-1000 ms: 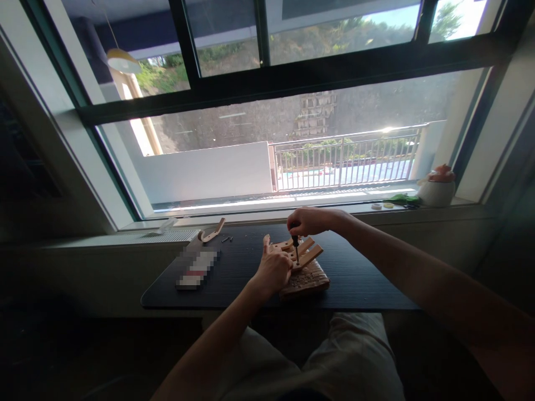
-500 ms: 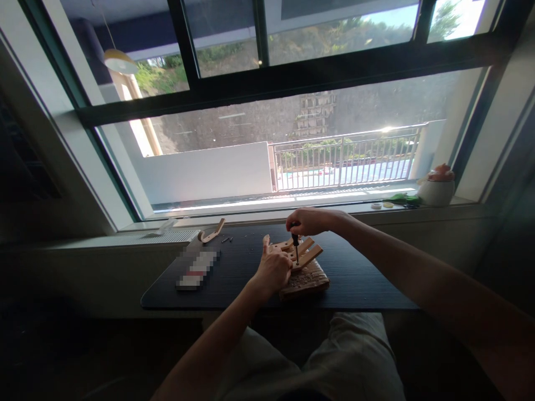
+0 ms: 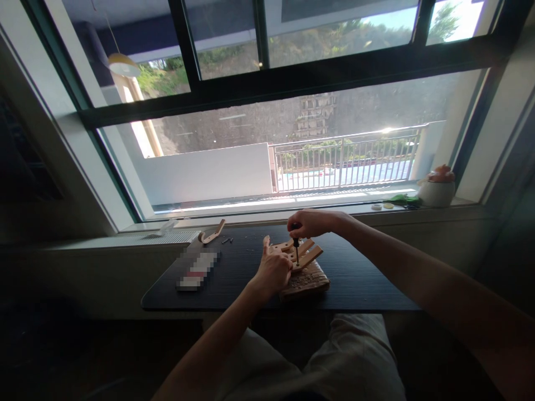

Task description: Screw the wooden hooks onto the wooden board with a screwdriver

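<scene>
A wooden piece with several hooks (image 3: 308, 257) lies on a brown block (image 3: 307, 283) on the dark table (image 3: 359, 278). My right hand (image 3: 311, 221) is closed round the top of a small screwdriver (image 3: 296, 248) that stands upright with its tip on the wooden piece. My left hand (image 3: 273, 268) presses down on the left side of the wooden piece, fingers curled over it, thumb raised.
A loose wooden hook (image 3: 212, 232) and a few small screws (image 3: 227, 240) lie at the table's back left, beside a flat blurred packet (image 3: 198, 269). On the windowsill at right stand a white pot (image 3: 437, 189) and green scraps (image 3: 403, 199). My knees are under the table edge.
</scene>
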Available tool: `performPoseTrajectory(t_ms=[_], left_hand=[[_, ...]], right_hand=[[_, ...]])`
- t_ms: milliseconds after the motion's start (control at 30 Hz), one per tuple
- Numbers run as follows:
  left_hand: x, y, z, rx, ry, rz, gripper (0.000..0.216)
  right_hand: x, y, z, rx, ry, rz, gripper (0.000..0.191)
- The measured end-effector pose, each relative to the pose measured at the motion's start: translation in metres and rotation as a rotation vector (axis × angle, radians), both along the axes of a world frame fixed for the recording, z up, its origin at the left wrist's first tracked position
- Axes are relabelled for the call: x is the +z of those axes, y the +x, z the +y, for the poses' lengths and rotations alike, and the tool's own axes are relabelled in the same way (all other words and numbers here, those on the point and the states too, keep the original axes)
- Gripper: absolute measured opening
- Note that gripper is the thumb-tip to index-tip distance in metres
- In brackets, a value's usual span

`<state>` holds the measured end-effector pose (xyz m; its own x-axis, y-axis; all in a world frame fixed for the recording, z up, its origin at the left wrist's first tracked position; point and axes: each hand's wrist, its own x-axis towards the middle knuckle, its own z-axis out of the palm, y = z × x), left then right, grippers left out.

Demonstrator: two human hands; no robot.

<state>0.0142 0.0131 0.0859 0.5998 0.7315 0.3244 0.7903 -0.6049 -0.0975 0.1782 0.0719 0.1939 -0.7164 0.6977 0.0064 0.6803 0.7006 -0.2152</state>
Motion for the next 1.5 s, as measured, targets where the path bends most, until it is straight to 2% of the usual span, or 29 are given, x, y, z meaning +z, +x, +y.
performPoseTrajectory(t_ms=[333,733,867,1033,1200,1500], left_hand=[[0.001,0.001,0.0,0.005,0.001,0.006,0.022],[0.0,0.0,0.0,0.001,-0.009,-0.008,0.021],[-0.002,-0.001,0.002,-0.007,0.005,-0.026,0.021],[-0.002,-0.002,0.0,-0.003,0.012,-0.016,0.019],[-0.001,-0.003,-0.001,-0.007,0.036,-0.025,0.02],[-0.004,-0.004,0.0,-0.002,0.029,-0.011,0.019]], right_hand=[[-0.003,0.0,0.002,-0.002,-0.044,0.014,0.026],[-0.003,0.005,0.004,0.0,0.029,0.141,0.031],[-0.019,0.011,0.003,-0.022,0.021,0.294,0.034],[-0.051,0.015,0.006,-0.068,0.04,0.596,0.032],[-0.078,0.01,0.009,-0.028,-0.056,0.838,0.035],[-0.094,0.006,0.008,0.019,-0.203,1.107,0.05]])
